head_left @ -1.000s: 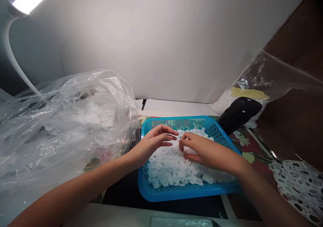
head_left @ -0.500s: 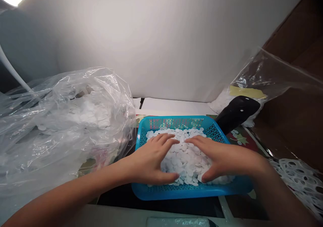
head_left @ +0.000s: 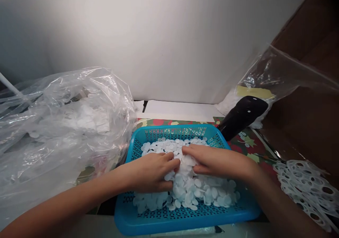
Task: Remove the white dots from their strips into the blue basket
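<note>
My left hand (head_left: 149,172) and right hand (head_left: 215,162) press into a heap of white round discs (head_left: 190,195) inside a blue plastic mesh basket (head_left: 185,224), fingertips nearly meeting on top of the pile. Both hands lie open and slightly cupped, neither clenched, and I can see no disc pinched between my fingers.

Just left of the basket, a clear plastic bag (head_left: 71,125) bulges with more discs. Behind it to the right sit a second clear bag (head_left: 267,79) and a black rounded object (head_left: 242,116). To its right, a white punched sheet (head_left: 304,192) full of round holes lies near a floral cloth (head_left: 246,146), where a few stray discs (head_left: 242,135) rest just beside the basket.

The heap rides close to the basket's front rim, so a hard push could spill light discs over the edge, and a careless sweep could scatter more onto the cloth.
</note>
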`<action>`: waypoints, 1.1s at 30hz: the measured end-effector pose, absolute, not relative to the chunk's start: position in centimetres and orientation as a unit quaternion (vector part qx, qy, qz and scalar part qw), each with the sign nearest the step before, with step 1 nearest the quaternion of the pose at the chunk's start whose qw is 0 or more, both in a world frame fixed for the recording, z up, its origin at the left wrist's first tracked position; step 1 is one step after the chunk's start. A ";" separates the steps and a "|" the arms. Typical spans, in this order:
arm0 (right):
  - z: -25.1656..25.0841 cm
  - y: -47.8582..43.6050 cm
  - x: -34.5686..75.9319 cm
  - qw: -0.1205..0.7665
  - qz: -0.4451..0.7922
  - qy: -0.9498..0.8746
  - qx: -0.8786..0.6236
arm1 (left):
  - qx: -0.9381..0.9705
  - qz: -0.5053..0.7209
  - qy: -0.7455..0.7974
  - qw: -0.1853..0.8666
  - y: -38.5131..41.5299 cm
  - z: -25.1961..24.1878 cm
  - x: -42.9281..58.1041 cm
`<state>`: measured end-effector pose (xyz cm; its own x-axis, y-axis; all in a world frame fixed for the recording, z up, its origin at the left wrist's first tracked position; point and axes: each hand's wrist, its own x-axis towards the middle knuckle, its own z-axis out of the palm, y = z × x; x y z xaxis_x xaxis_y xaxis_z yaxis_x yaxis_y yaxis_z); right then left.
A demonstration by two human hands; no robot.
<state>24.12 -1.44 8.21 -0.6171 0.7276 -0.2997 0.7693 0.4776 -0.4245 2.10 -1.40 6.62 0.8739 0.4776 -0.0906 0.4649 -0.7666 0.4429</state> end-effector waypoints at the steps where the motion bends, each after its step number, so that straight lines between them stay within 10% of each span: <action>1: 8.6 -1.3 24.2 0.020 -0.269 0.860 0.434 | 0.937 0.029 0.257 0.234 -1.4 6.7 2.2; 19: 13.1 -1.1 26.4 -0.169 -0.223 0.842 0.461 | 0.855 0.311 0.321 0.263 -0.9 7.3 2.5; 33: 9.5 -1.2 25.8 0.134 -0.325 0.824 0.445 | 0.933 0.107 0.289 0.185 -1.2 6.7 2.1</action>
<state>25.85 -1.16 9.51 -0.5683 0.6460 -0.5096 0.8200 0.3935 -0.4156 2.11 -1.22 6.69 0.8100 0.5789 0.0934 0.4992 -0.7644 0.4081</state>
